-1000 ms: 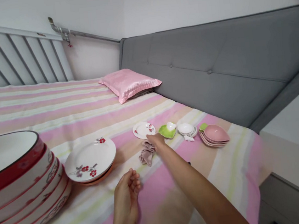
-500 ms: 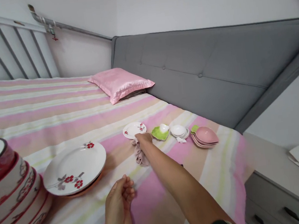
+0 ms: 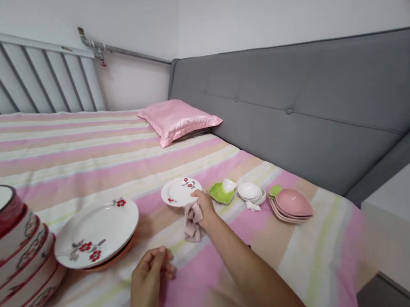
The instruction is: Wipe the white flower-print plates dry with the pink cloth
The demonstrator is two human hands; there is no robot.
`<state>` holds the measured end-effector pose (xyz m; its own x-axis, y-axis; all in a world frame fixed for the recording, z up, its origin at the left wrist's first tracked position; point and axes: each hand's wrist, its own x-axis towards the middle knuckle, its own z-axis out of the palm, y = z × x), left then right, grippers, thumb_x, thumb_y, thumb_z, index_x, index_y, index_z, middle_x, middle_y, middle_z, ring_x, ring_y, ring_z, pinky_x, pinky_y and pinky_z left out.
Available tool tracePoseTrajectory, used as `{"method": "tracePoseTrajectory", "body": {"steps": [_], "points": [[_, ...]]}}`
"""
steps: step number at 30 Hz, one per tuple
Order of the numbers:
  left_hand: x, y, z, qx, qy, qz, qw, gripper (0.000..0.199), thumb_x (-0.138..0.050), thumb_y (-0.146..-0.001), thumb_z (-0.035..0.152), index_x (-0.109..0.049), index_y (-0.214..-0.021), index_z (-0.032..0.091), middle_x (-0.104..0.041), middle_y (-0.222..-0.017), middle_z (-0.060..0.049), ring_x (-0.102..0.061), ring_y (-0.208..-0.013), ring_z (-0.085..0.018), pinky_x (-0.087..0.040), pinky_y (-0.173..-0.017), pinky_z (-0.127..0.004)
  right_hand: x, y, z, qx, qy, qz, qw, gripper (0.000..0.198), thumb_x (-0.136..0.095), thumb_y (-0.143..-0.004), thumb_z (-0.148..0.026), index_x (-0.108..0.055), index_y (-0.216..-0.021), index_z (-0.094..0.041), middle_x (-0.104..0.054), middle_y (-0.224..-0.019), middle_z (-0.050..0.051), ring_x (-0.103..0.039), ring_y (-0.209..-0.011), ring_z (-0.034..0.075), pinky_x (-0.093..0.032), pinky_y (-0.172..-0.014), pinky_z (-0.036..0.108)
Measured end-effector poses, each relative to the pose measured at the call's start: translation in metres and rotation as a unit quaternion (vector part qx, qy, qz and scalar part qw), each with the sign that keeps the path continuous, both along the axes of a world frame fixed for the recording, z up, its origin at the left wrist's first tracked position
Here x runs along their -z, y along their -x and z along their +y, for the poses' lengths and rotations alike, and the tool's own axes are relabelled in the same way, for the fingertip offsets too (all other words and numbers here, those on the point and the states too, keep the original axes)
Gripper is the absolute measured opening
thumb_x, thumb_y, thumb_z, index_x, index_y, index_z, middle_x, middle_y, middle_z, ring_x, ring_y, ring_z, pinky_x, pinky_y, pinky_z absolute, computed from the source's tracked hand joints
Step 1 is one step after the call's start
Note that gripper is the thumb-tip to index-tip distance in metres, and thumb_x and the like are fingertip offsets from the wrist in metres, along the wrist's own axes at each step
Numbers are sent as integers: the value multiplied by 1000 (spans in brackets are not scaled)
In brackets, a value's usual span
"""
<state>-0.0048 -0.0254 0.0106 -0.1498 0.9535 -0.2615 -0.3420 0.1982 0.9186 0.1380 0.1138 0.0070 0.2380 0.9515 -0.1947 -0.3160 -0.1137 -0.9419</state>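
My right hand (image 3: 204, 207) pinches the near right rim of a small white plate (image 3: 179, 191) with red flowers. A crumpled dusty-pink cloth (image 3: 193, 221) hangs from the same hand below the rim. The plate is tilted, its near edge above the bedspread. My left hand (image 3: 149, 271) is over the bedspread with loosely curled fingers and nothing visible in it. Beside it lies a large white flowered plate (image 3: 98, 233), stacked on an orange-brown one. To the right of the small plate are a green leaf-shaped dish (image 3: 221, 194), small white dishes (image 3: 250, 191) and pink dishes (image 3: 293, 202).
Several red-and-white bowls (image 3: 17, 271) stand stacked at the left edge. A pink satin pillow (image 3: 181, 119) rests on the striped bedspread (image 3: 93, 177) near the grey headboard (image 3: 316, 93). At the lower right, a grey cabinet (image 3: 388, 293) stands beside the bed.
My right hand has raised the small plate's near edge and drawn it slightly nearer, with the cloth along. My left hand has shifted a little left. The view has turned slightly left.
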Motion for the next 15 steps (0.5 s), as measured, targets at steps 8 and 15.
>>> {"method": "tracePoseTrajectory", "body": {"steps": [8, 15], "points": [[-1, -10, 17, -102, -22, -79, 991, 27, -61, -79, 32, -60, -97, 11, -70, -86, -10, -68, -74, -21, -55, -71, -30, 0, -21, -30, -111, -28, 134, 984, 41, -46, -54, -27, -58, -90, -15, -70, -81, 8, -66, -74, 25, -52, -55, 29], [-8, -36, 64, -81, -47, -247, 964, 40, -40, -89, 42, -66, -93, 12, -71, -91, -12, -67, -89, -20, -54, -79, -28, -2, -30, -29, -139, -59, 143, 978, 37, -48, -52, -22, -61, -86, -15, -70, -76, 6, -65, -71, 23, -51, -59, 29]]}}
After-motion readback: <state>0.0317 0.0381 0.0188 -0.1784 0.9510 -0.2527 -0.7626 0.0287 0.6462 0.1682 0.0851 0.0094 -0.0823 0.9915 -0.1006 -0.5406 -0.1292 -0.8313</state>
